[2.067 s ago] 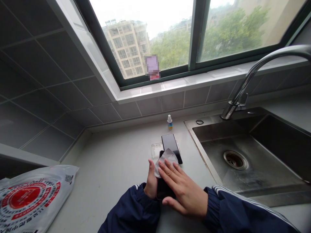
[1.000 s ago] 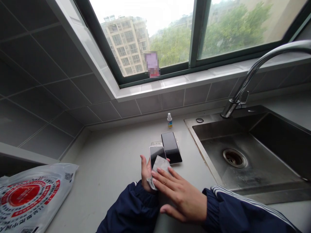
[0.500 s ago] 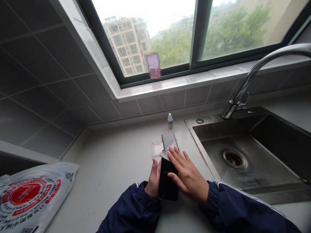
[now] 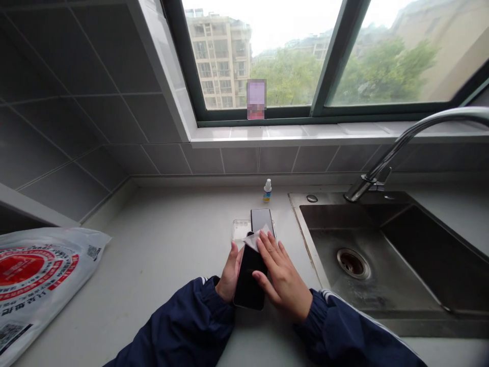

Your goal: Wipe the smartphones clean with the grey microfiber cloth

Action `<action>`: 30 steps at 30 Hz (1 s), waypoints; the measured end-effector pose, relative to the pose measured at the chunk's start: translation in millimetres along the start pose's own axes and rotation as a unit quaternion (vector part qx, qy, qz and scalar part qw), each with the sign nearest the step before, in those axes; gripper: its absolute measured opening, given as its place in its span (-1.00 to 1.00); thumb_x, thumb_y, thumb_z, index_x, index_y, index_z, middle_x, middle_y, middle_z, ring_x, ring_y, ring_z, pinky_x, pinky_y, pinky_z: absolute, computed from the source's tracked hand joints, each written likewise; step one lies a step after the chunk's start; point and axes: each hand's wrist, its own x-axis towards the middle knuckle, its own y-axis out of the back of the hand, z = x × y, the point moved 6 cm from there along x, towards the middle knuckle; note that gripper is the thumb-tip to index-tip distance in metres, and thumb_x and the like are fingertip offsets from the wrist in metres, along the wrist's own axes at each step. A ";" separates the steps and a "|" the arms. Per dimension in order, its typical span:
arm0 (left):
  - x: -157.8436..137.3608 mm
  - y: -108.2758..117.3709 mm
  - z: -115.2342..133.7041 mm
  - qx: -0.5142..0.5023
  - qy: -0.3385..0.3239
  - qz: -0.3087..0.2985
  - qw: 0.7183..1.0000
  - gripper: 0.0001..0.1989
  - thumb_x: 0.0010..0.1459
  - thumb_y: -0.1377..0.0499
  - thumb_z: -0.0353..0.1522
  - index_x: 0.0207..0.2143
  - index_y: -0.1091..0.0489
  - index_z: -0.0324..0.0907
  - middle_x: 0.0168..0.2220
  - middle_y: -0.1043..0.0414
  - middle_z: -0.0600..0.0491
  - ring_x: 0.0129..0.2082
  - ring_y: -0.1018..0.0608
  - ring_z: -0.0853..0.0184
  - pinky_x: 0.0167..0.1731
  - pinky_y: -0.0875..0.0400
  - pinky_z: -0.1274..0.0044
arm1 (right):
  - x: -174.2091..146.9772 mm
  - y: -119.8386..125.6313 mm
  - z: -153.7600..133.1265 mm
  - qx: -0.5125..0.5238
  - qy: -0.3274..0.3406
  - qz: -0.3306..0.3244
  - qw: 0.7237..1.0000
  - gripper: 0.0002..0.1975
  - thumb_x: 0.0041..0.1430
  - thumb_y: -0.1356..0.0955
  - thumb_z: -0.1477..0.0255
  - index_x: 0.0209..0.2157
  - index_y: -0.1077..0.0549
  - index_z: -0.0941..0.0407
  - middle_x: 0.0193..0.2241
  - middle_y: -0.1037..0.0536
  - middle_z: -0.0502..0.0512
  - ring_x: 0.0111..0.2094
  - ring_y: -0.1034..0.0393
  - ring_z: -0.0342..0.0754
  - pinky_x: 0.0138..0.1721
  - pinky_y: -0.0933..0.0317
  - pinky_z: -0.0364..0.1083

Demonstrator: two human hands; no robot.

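Two-handed, holds a black phone [image 4: 246, 288] above the white counter [image 4: 164, 265], dark face up. With the left hand [image 4: 228, 280], cradles it along its left side, palm closed in against the edge, thumb raised, fingers mostly hidden below; cannot tell the extent of their curl. With the right hand [image 4: 287, 283], presses a pale cloth [image 4: 251, 239] onto the far end of the face, fingers long and nearly flat, thumb spread apart; cannot tell of any pinch on the cloth. Just beyond, on the counter, a second phone [image 4: 262, 218], partly covered from view, with a clear case [image 4: 240, 230] showing at its left. Farther back, upright, a small white-capped bottle [image 4: 267, 192]. To the right, a steel sink [image 4: 301, 229] and curved faucet [image 4: 385, 154].
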 end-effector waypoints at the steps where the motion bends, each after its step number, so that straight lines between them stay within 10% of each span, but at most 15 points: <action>1: 0.0 1.1 0.8 -0.008 -0.001 0.006 1.000 -0.28 0.27 0.08 0.04 0.29 -0.16 -0.25 0.22 -0.32 -0.16 0.29 -0.24 0.05 0.31 0.06 0.29 | -0.4 -0.5 -1.9 0.001 0.006 -0.004 1.000 -0.31 0.40 -0.17 0.28 0.40 0.24 0.17 0.40 0.17 0.24 0.40 0.35 0.18 0.30 0.10 0.28; 18: 1.9 10.2 9.9 -0.036 -0.015 0.094 0.995 -0.34 0.22 -0.03 0.04 0.05 -0.40 -0.36 -0.11 -0.56 -0.22 0.07 -0.50 0.00 0.22 -0.18 0.24 | -7.4 -1.6 -38.1 -0.003 0.147 -0.089 0.985 -0.31 0.36 -0.23 0.22 0.37 0.05 0.22 0.37 0.01 0.22 0.39 0.25 0.23 0.32 0.19 0.33; 30: 0.8 -3.5 6.2 -0.008 -0.012 -0.008 1.000 -0.36 0.25 0.01 0.03 0.14 -0.36 -0.26 0.08 -0.46 -0.19 0.17 -0.42 0.09 0.20 -0.19 0.31 | -3.7 4.3 -12.8 -0.022 0.026 0.010 0.999 -0.51 0.38 -0.21 0.40 0.30 -0.17 0.05 0.39 0.09 0.16 0.38 0.15 0.18 0.28 -0.01 0.23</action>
